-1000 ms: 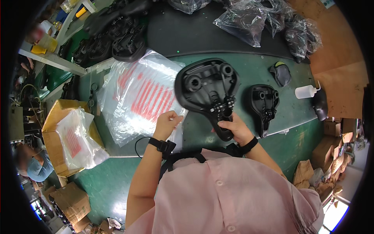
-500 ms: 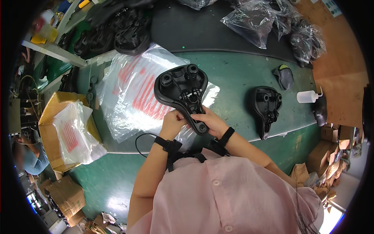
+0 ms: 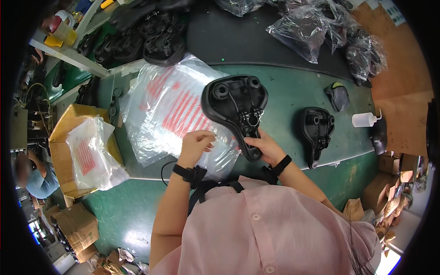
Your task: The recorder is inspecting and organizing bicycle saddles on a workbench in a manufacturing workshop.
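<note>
Right hand (image 3: 266, 147) is clamped on the narrow nose of an upturned black saddle (image 3: 236, 107), held over the green bench (image 3: 293, 91). Beneath it, a clear red-printed bag (image 3: 169, 110) is pinched by the left hand (image 3: 196, 142), seemingly to open it.

Bare green table (image 3: 284, 91) lay open between the held black saddle (image 3: 236, 107) and a second saddle (image 3: 316, 133), wide enough for a hand. Left of the held saddle, a stack of clear bags (image 3: 169, 105) covered the surface. Beyond, bagged saddles (image 3: 321, 32) and a saddle pile (image 3: 146, 36) blocked the far side.
</note>
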Motion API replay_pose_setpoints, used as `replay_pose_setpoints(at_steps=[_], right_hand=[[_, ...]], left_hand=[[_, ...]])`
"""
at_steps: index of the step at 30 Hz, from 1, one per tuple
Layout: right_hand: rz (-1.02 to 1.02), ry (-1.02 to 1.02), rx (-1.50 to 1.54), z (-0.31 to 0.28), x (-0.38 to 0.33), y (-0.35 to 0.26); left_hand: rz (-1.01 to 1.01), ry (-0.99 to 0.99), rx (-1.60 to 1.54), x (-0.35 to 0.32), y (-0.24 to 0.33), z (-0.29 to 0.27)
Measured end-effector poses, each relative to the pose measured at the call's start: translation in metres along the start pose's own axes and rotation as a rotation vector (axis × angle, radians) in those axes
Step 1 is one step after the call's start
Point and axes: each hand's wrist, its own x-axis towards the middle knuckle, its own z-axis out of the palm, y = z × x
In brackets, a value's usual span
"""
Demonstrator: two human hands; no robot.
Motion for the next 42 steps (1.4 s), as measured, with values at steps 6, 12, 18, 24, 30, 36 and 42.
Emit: replay_pose_setpoints(at_steps=[6,12,18,24,30,36,42], right_hand=[[0.083,-0.148,0.066,0.016,-0.003,0.002],[0.1,-0.036,0.089,0.009,0.011,0.019],[0.051,-0.013,0.097,0.007,0.013,0.025],[-0.063,0.097,-0.071,-0.002,0.009,0.02],[-0.084,0.075,0.026,0.005,0.014,0.032],[-0.198,0.155,-0.135,-0.009,0.003,-0.002],[0.121,-0.101,0.027,-0.014,-0.042,-0.007]], left_hand=[[0.204,-0.107,0.399,0.002,-0.02,0.034],[0.097,-0.095,0.444,-0.003,-0.008,0.027],[0.01,-0.088,0.005,-0.011,-0.003,0.013],[0.151,0.071,0.128,-0.017,-0.012,-0.007],[0.665,0.353,0.943,-0.035,-0.022,0.066],[0.394,0.06,0.712,-0.029,-0.011,0.028],[0.297,0.017,0.444,-0.025,-0.014,0.03]])
